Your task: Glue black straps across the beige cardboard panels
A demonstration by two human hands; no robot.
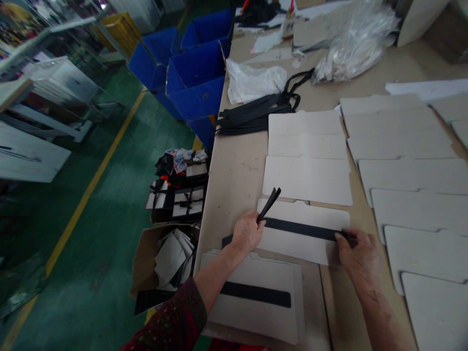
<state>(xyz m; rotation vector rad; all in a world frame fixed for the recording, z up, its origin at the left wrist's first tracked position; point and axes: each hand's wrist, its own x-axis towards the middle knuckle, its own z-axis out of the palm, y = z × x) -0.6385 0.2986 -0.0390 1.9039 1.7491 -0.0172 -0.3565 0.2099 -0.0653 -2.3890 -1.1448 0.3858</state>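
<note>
A black strip (300, 228) lies stretched across a pale grey board (292, 248) on the table. My left hand (247, 230) is closed around black strips, whose free ends stick up past the fingers at the strip's left side. At the other end, my right hand (358, 251) pinches the strip near the board's right edge. Nearer to me sits a stack of similar boards (256, 319), the top one with a black strip (256, 294) lying across it. Behind the worked board are more overlapping boards (307, 180).
Rows of overlapping boards (420, 209) cover the table's right side. A bundle of black strips (252, 112), a white plastic bag (256, 83) and clear plastic wrap (351, 48) lie farther back. Blue bins (197, 78) and a cardboard box (142, 263) stand along the left table edge.
</note>
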